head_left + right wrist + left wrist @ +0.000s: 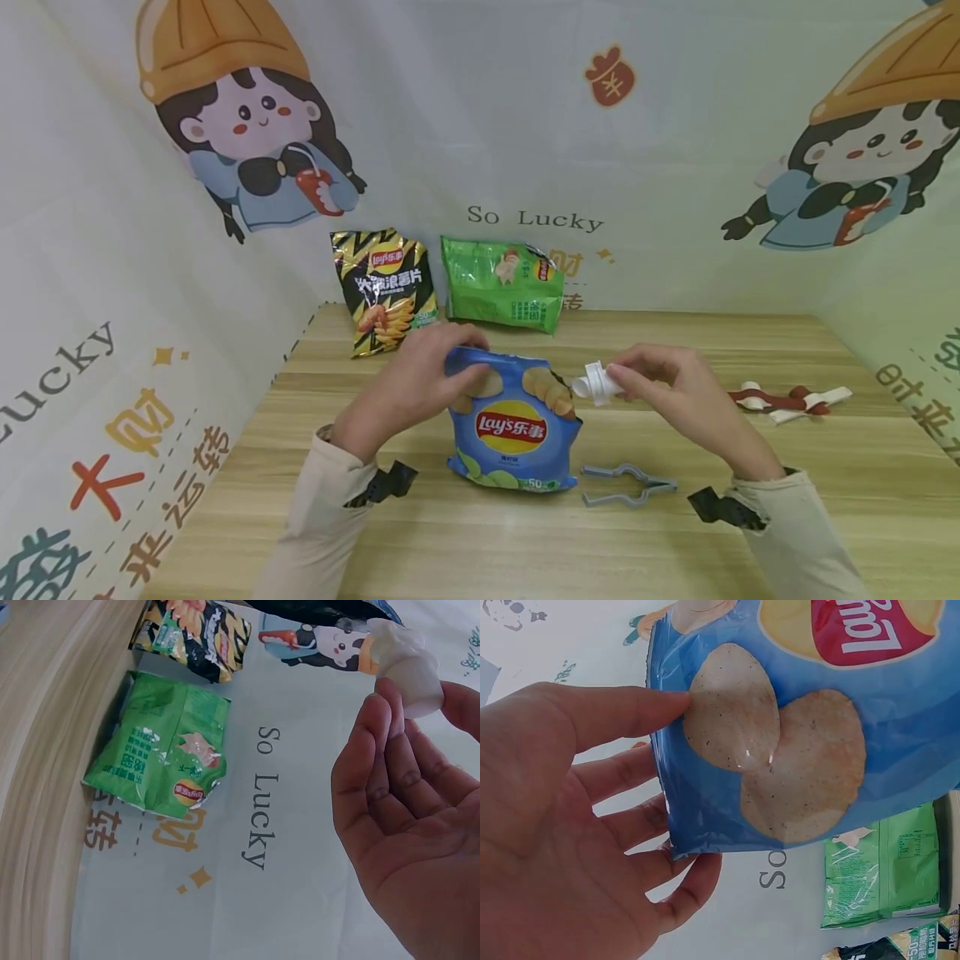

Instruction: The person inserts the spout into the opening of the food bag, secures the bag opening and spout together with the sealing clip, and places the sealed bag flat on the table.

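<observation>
A blue Lay's chip bag (512, 450) stands upright on the table, tilted slightly. My left hand (420, 379) pinches its upper left edge, thumb on the front and fingers behind, as the left wrist view (577, 802) of the hand shows. To the right, my right hand (671, 387) holds a small white plastic spout-like piece (597, 383) between thumb and fingertips. Its flared end points toward the bag's upper right corner, very close to it; whether they touch I cannot tell. In the right wrist view the white piece (412, 682) looks rounded and ridged.
A grey forked clip (630, 485) lies right of the bag. Red and white strip clips (795, 402) are farther right. At the back, a black-and-yellow chip bag (386, 292) and a green one (502, 287) lean near the printed backdrop cloth (660, 167).
</observation>
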A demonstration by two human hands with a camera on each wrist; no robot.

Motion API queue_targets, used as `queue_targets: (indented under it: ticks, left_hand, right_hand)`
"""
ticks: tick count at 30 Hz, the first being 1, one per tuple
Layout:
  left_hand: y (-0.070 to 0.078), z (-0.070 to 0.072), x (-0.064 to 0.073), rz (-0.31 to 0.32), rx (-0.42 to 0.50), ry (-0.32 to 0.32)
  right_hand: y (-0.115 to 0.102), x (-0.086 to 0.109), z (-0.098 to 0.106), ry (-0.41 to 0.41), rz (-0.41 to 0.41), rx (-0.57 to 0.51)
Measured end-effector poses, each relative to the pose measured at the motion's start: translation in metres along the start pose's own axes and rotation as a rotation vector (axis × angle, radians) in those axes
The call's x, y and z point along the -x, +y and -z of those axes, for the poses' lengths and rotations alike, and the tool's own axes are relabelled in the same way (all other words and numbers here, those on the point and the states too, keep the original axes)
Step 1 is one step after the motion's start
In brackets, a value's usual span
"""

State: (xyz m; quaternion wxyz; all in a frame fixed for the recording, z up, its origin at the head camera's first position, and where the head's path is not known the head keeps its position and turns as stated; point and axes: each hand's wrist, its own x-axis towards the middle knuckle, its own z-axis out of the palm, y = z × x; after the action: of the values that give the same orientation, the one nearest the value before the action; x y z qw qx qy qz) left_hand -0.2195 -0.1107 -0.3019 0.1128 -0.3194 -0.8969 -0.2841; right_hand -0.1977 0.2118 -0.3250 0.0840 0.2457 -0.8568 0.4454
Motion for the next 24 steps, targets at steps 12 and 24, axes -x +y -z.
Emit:
queue_targets:
  ticks: [12, 24]
  left_hand:
    - [0.014, -0.013, -0.002, -0.104, -0.11, 0.064]
    - [0.03, -0.034, -0.005, -0.159, -0.203, 0.08]
  right_hand:
    - [0.004, -0.002, -0.014, -0.046, 0.004, -0.003]
    - [0.003, -0.003, -0.016, -0.073, -0.003, 0.026]
